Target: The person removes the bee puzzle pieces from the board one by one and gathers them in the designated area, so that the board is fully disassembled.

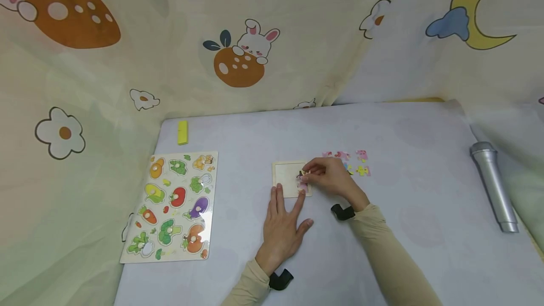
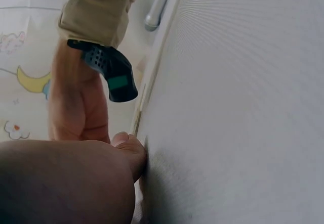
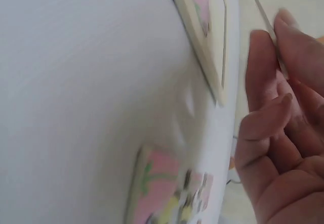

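A small square puzzle tray (image 1: 284, 174) with a pale rim lies at the middle of the table. In its lower right corner sits a pinkish puzzle piece (image 3: 201, 4). My left hand (image 1: 280, 233) lies with straight, spread fingers, its fingertips on the tray's near edge. Above the tray's right side, my right hand (image 1: 333, 178) pinches a thin puzzle piece (image 3: 273, 39) between thumb and finger; the right wrist view shows it edge-on, so its picture is hidden. Several loose pink and yellow puzzle pieces (image 1: 362, 170) lie right of the tray, partly behind the right hand.
On the left lies a vegetable puzzle board (image 1: 165, 255), with a yellow block (image 1: 182, 132) beyond it. A silver microphone (image 1: 495, 188) rests along the right table edge. Printed cloth (image 1: 178, 60) hangs behind the table.
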Action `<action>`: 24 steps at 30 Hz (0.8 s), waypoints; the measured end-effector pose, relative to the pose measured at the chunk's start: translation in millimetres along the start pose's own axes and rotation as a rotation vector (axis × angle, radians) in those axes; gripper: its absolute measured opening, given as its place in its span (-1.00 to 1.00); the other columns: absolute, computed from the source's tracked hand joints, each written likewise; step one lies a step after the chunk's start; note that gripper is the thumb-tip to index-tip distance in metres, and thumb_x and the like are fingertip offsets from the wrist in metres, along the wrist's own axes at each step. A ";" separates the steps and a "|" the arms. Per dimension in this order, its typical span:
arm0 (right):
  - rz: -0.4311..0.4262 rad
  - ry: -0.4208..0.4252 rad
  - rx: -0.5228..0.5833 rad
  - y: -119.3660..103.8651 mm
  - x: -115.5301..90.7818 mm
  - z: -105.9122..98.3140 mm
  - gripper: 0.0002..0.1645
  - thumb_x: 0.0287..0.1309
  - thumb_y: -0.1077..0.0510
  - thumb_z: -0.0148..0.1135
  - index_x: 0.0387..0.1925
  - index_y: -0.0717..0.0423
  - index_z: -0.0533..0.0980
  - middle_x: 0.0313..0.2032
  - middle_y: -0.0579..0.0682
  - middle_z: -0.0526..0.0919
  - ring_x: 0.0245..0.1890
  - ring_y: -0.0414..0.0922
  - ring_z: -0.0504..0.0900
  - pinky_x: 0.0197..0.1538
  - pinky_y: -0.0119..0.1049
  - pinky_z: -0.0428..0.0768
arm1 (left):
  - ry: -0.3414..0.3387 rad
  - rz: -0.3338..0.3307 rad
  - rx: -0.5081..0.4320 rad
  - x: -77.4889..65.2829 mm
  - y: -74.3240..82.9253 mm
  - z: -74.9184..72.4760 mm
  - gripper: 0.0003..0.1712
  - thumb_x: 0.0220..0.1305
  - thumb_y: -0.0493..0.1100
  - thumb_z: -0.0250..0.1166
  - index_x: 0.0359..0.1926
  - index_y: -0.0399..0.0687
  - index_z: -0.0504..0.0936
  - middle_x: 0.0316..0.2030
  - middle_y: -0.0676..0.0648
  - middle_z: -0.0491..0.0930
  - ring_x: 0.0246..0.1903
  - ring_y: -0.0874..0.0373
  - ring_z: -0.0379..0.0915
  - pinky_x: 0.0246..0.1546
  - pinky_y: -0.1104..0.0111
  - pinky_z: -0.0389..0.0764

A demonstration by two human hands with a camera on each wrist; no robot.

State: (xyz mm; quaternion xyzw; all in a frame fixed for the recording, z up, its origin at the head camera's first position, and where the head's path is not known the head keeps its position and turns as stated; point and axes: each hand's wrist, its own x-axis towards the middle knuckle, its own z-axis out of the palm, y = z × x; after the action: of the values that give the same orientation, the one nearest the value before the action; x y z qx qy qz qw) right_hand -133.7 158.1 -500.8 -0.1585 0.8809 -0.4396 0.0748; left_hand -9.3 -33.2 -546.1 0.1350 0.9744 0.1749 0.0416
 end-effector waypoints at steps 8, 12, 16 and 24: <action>0.051 0.003 0.117 15.5 -16.2 -23.3 -0.59 0.09 0.24 0.63 0.01 0.16 0.76 -0.05 0.13 0.83 -0.12 0.00 0.83 -0.10 -0.41 0.72 | -0.008 -0.001 0.012 0.2 0.4 -0.9 -0.13 0.52 0.37 0.12 0.69 0.30 0.13 0.66 -0.48 -0.30 0.67 -0.37 -0.38 0.59 -0.10 0.15; 0.069 -0.005 0.129 23.8 -26.9 -36.7 -0.54 0.10 0.25 0.63 0.06 0.18 0.74 0.03 0.18 0.81 -0.06 0.07 0.83 -0.09 -0.48 0.70 | -0.008 0.003 0.002 0.0 1.0 -0.9 -0.13 0.52 0.37 0.13 0.69 0.27 0.14 0.65 -0.49 -0.30 0.67 -0.38 -0.38 0.59 -0.11 0.13; 0.074 0.009 0.115 34.1 -38.0 -50.3 -0.56 0.11 0.26 0.61 0.07 0.13 0.74 0.06 0.16 0.80 -0.01 0.09 0.82 -0.04 -0.49 0.69 | -0.001 0.003 -0.002 -0.9 1.7 -1.0 -0.14 0.52 0.36 0.13 0.69 0.26 0.16 0.65 -0.50 -0.27 0.66 -0.38 -0.36 0.59 -0.11 0.13; 0.082 0.062 -0.019 55.8 -63.1 -74.8 -0.60 0.14 0.23 0.60 0.04 -0.01 0.76 -0.04 0.02 0.82 -0.15 -0.18 0.70 -0.12 -0.50 0.60 | 0.010 0.005 -0.004 -1.0 1.7 0.0 -0.14 0.51 0.34 0.16 0.68 0.24 0.19 0.64 -0.50 -0.25 0.65 -0.39 -0.34 0.58 -0.12 0.13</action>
State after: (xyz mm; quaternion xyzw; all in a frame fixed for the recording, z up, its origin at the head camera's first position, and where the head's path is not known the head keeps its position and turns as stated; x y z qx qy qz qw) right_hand -106.7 267.4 -500.7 -0.1093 0.8928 -0.4324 0.0636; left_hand -7.9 -31.9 -545.4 0.1363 0.9739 0.1778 0.0364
